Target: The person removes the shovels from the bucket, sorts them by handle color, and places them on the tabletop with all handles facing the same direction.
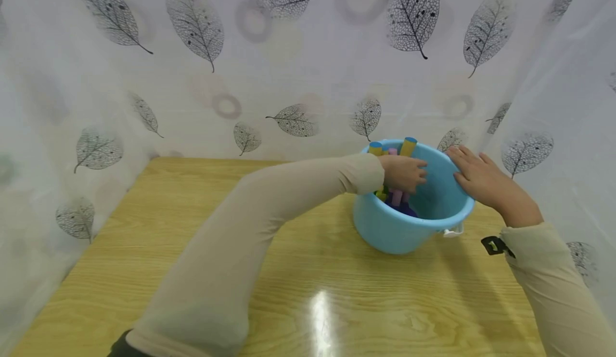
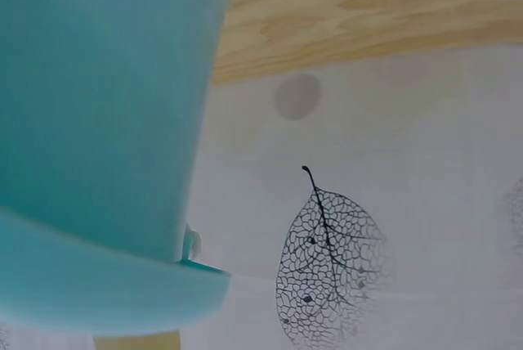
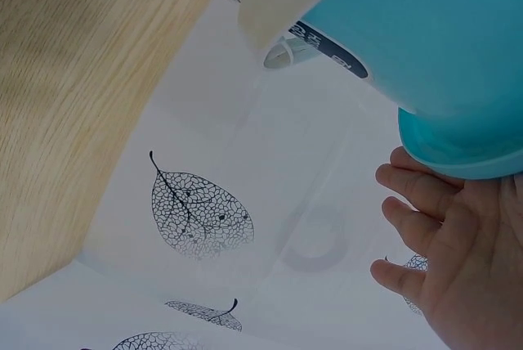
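Note:
A light blue bucket (image 1: 391, 229) stands on the wooden table, right of centre. Inside lean several toys or tools with yellow, blue-ended handles (image 1: 408, 147), pink rods (image 1: 397, 196) and a dark purple part (image 1: 406, 209). My left hand (image 1: 403, 173) is over the bucket's opening, just above these things, its fingers loosely bent and pointing right. No held thing shows in it. My right hand (image 1: 481, 180) rests against the bucket's right rim. In the right wrist view, its fingers (image 3: 409, 227) extend loosely beside the blue rim.
The wooden table (image 1: 308, 271) spreads out in front and to the left. A pale curtain with leaf prints (image 1: 293, 120) hangs close behind the bucket and along both sides. The bucket's white handle fitting (image 1: 452, 233) sticks out at its front right.

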A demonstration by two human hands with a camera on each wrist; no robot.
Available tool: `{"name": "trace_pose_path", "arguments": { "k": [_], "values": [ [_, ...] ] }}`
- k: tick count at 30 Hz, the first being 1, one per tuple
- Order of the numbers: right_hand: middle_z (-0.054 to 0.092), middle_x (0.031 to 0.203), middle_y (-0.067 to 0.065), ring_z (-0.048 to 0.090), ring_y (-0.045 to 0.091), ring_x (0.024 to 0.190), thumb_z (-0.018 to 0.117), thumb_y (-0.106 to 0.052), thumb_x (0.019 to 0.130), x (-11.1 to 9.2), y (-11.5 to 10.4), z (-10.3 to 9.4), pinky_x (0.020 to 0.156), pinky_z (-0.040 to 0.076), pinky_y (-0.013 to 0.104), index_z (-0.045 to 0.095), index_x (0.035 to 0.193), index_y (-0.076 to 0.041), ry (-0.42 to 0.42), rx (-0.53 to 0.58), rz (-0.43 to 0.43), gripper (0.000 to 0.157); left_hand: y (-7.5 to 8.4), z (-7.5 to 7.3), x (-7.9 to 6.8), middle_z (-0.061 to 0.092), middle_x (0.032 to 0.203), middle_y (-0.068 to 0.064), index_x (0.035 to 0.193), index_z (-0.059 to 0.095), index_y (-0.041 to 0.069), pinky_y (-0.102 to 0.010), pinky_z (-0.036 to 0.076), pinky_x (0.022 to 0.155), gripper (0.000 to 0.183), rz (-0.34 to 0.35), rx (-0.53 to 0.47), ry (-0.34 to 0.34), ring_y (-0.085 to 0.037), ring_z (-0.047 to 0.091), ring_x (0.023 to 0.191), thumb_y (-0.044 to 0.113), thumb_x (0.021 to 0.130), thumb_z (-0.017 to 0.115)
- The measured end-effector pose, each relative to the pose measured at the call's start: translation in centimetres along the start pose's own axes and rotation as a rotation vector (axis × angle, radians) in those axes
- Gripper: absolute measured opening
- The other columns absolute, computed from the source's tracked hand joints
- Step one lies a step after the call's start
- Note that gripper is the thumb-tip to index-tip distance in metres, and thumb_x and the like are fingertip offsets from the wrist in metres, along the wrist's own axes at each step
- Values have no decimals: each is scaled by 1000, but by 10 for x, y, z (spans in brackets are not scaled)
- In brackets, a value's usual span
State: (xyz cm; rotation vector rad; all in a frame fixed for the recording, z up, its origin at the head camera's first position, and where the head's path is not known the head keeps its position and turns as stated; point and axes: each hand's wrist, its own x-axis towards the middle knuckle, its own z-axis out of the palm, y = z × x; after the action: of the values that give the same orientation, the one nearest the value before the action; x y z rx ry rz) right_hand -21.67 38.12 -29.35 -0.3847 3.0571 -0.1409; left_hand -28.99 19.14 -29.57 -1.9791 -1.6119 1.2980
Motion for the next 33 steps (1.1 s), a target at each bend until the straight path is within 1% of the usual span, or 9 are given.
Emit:
{"name": "trace_pose_path", "arguments": {
  "k": [4, 9, 12, 13, 16, 21, 24, 28, 33],
  "values": [
    [18, 151, 30, 10, 47, 141, 32, -20, 101, 0, 1, 1, 109, 6, 67, 17, 147, 5, 9, -5, -8, 54, 2, -1, -1, 52, 137, -7, 135, 49, 16, -40, 27, 114, 38, -10, -23, 7, -24, 46, 128, 21, 97, 47],
    [17, 151, 30, 8, 47, 141, 32, -20, 101, 0, 1, 1, 109, 5, 67, 17, 147, 5, -6, -10, 3, 54, 5, -8, -2, 53, 137, -8, 137, 42, 11, -40, 23, 116, 45, -26, -76, -5, -24, 47, 129, 35, 99, 41],
    [15, 151, 30, 6, 47, 141, 31, -20, 101, 0, 2, 0, 109, 5, 67, 15, 147, 5, -21, -16, 9, 55, 6, -12, -4, 49, 140, -9, 140, 35, 10, -41, 21, 117, 45, -23, -47, -17, -26, 44, 131, 30, 100, 40],
    [15, 151, 31, 6, 48, 141, 30, -20, 101, 0, 2, 0, 108, 5, 68, 14, 147, 5, -24, -18, 9, 54, 7, -12, -4, 48, 141, -10, 141, 33, 11, -41, 21, 117, 45, -21, -32, -19, -26, 43, 131, 25, 99, 41],
    [15, 151, 31, 6, 48, 141, 30, -19, 102, 0, 2, -1, 108, 5, 68, 13, 147, 6, -33, -24, 10, 54, 8, -13, -6, 44, 144, -10, 146, 28, 15, -43, 19, 117, 49, -3, -12, -29, -27, 39, 134, 23, 99, 41],
    [15, 151, 31, 6, 48, 141, 30, -19, 102, 0, 2, -1, 108, 5, 68, 14, 147, 5, -32, -23, 8, 54, 6, -12, -6, 45, 144, -10, 144, 35, 21, -44, 21, 116, 45, 14, 12, -27, -28, 37, 135, 25, 100, 41],
    [15, 151, 31, 5, 47, 141, 31, -19, 102, 0, 2, -1, 108, 4, 67, 14, 147, 5, -31, -18, 7, 55, 4, -14, -10, 44, 144, -8, 141, 39, 21, -44, 18, 118, 46, -5, -1, -27, -27, 36, 136, 22, 96, 49],
    [15, 151, 30, 5, 47, 142, 32, -19, 102, 0, 3, 0, 109, 4, 67, 14, 147, 5, -28, -14, 3, 55, -2, -20, -19, 42, 147, -7, 141, 40, 22, -44, 15, 119, 49, -44, -40, -16, -26, 33, 138, 29, 94, 54],
    [15, 151, 30, 4, 47, 142, 32, -19, 101, 1, 3, -1, 109, 3, 67, 14, 147, 5, -31, -6, 3, 55, -12, -23, -35, 43, 146, -7, 139, 43, 24, -44, 19, 117, 40, -125, -40, 51, -25, 34, 137, 20, 99, 46]
  ]
}}
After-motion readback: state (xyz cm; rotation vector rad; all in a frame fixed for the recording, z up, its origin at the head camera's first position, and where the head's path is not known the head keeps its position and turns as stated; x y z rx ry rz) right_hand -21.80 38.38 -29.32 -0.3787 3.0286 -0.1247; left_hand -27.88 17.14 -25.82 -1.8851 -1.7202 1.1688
